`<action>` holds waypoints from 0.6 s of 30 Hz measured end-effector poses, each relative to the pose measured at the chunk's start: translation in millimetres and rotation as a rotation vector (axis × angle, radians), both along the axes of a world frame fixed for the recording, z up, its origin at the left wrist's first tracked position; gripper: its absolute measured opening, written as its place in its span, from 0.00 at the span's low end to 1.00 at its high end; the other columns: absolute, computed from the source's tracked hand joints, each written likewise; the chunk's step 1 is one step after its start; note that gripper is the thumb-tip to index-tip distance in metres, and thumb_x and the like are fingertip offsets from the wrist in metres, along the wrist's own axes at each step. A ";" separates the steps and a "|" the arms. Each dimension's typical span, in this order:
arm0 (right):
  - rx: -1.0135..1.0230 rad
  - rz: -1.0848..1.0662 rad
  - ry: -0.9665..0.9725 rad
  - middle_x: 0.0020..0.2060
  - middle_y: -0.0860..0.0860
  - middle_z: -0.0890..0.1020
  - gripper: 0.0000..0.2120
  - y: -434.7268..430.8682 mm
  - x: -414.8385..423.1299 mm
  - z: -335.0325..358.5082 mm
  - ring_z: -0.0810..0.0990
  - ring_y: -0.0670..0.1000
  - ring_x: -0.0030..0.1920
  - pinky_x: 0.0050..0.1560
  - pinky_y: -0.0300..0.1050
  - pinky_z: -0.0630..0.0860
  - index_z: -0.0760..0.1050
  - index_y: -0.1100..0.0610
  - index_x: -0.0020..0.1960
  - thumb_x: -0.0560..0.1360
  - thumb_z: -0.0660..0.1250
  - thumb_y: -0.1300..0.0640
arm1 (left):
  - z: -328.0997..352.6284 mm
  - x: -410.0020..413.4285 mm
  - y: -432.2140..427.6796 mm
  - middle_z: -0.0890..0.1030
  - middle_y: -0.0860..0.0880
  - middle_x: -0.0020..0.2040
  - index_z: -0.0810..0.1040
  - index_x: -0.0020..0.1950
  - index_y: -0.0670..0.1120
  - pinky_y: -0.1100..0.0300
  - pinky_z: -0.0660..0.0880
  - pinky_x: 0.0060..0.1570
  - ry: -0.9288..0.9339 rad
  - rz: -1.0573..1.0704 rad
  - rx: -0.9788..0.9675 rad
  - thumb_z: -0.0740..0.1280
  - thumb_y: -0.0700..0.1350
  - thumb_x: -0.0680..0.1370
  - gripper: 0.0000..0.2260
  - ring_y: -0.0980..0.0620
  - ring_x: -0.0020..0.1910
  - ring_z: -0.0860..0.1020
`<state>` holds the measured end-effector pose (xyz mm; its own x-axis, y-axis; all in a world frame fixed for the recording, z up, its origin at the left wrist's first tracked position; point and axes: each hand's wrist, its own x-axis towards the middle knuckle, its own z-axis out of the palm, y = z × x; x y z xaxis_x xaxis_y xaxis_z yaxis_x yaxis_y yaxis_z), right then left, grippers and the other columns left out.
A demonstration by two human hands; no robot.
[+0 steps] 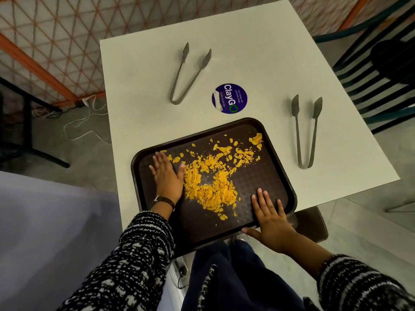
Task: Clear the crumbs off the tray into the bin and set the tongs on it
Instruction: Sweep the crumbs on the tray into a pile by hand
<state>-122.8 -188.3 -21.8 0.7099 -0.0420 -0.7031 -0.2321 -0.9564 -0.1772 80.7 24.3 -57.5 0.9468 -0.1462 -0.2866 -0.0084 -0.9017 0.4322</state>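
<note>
A dark brown tray (265, 176) lies at the near edge of the white table (247, 52), its near side overhanging. Yellow crumbs (213, 176) are spread over its middle and far right. My left hand (167, 176) lies flat and open on the tray's left side, its thumb edge touching the crumb pile. My right hand (270, 217) rests flat on the tray's near right corner, thumb over the rim. One pair of metal tongs (187, 74) lies on the table beyond the tray, to the left. A second pair of tongs (306, 131) lies to the tray's right.
A round purple sticker (229, 98) sits on the table just beyond the tray. A dark slatted chair (381, 81) stands at the right. An orange mesh fence (67, 41) and white cables (85, 122) are on the left. A grey surface (49, 232) fills the lower left.
</note>
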 end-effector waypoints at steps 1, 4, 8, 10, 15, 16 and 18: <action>0.007 0.000 -0.002 0.69 0.54 0.26 0.51 -0.2 -0.4 0.4 0.24 0.55 0.69 0.69 0.57 0.29 0.25 0.58 0.68 0.60 0.31 0.24 | 0.6 -4.6 -4.7 0.42 0.42 0.77 0.40 0.75 0.41 0.53 0.34 0.72 -0.003 -0.051 -0.020 0.51 0.56 0.80 0.32 0.47 0.76 0.39; 0.008 0.002 0.005 0.69 0.54 0.25 0.52 -1.1 -1.1 0.1 0.24 0.55 0.69 0.69 0.57 0.30 0.25 0.59 0.69 0.59 0.29 0.23 | 2.7 -24.3 -17.2 0.40 0.46 0.76 0.39 0.75 0.44 0.55 0.35 0.73 0.021 -0.229 -0.088 0.49 0.57 0.80 0.31 0.50 0.76 0.39; 0.016 -0.007 0.007 0.69 0.54 0.25 0.54 -0.2 -0.4 0.9 0.24 0.56 0.69 0.70 0.57 0.30 0.26 0.60 0.69 0.57 0.27 0.23 | 5.1 -48.2 -16.0 0.38 0.50 0.74 0.37 0.74 0.47 0.58 0.35 0.72 0.017 -0.300 -0.164 0.48 0.58 0.79 0.30 0.52 0.75 0.39; 0.018 -0.006 0.006 0.68 0.54 0.25 0.54 -0.3 -0.2 2.0 0.24 0.56 0.69 0.70 0.58 0.31 0.25 0.60 0.69 0.57 0.27 0.23 | 4.1 -44.5 -5.3 0.38 0.49 0.74 0.37 0.73 0.46 0.57 0.35 0.72 -0.023 -0.177 -0.161 0.50 0.56 0.80 0.30 0.52 0.74 0.37; 0.019 -0.012 0.000 0.68 0.54 0.25 0.52 -0.3 0.0 3.0 0.25 0.56 0.70 0.70 0.57 0.30 0.25 0.60 0.69 0.59 0.30 0.24 | -1.2 -10.1 30.6 0.44 0.38 0.77 0.43 0.75 0.36 0.52 0.37 0.74 -0.015 0.120 -0.001 0.53 0.52 0.80 0.31 0.44 0.77 0.42; 0.020 -0.016 -0.003 0.68 0.54 0.25 0.52 -0.3 -0.1 3.2 0.25 0.56 0.70 0.70 0.57 0.30 0.25 0.60 0.69 0.59 0.31 0.24 | -3.0 -6.2 33.8 0.44 0.37 0.77 0.43 0.75 0.36 0.52 0.38 0.74 -0.005 0.105 0.031 0.53 0.53 0.80 0.31 0.44 0.77 0.42; 0.018 -0.019 -0.006 0.68 0.53 0.25 0.51 -0.6 -0.5 3.3 0.25 0.55 0.70 0.70 0.57 0.30 0.26 0.60 0.69 0.60 0.32 0.24 | -4.9 -2.9 33.0 0.44 0.38 0.77 0.44 0.75 0.36 0.51 0.37 0.73 -0.011 0.063 0.080 0.52 0.53 0.80 0.32 0.43 0.77 0.42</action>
